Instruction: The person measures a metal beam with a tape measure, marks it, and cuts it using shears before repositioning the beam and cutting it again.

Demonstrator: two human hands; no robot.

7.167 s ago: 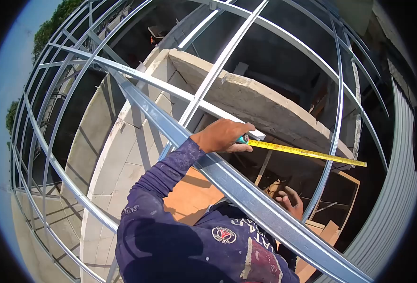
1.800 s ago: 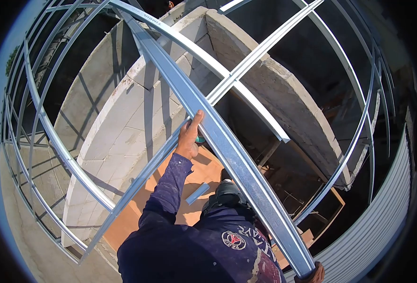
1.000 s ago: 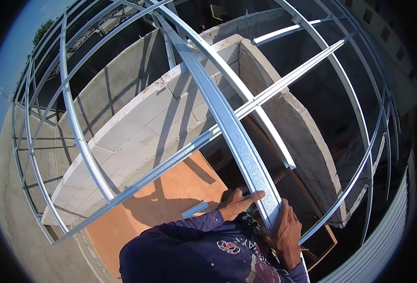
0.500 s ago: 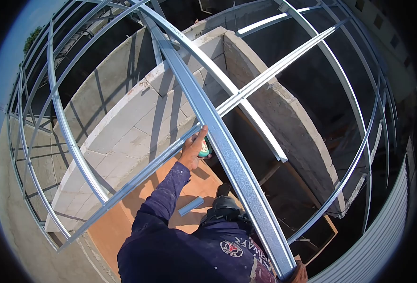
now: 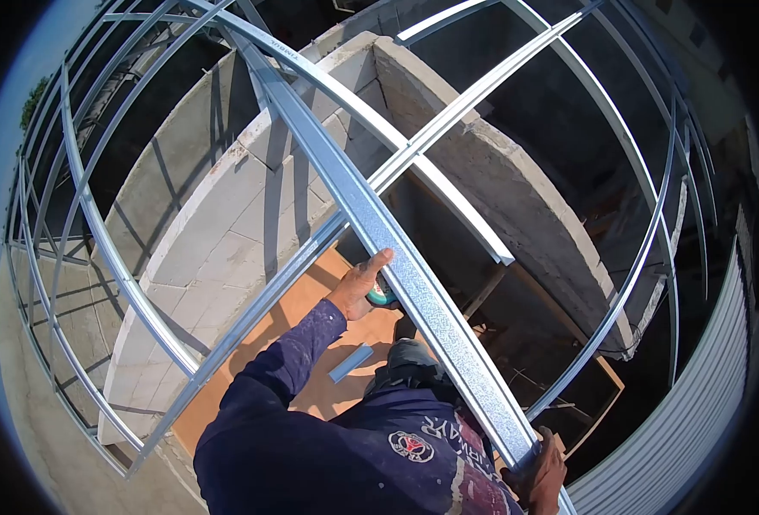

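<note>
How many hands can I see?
2: the left hand, holding a green object at the wide metal beam, and the right hand, gripping that beam lower in view. Others may be hidden.

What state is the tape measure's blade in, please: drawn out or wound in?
Cannot tell: no blade shows by the tape measure, but the left hand and wide metal beam could hide it.

Orange-brown board [image 5: 298, 300] with a short metal piece [image 5: 351, 363] on it

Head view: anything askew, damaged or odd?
A short metal piece lies on the orange board, seemingly loose, apart from the metal frame. The long metal channel slants across that frame's members. No obvious damage.
</note>
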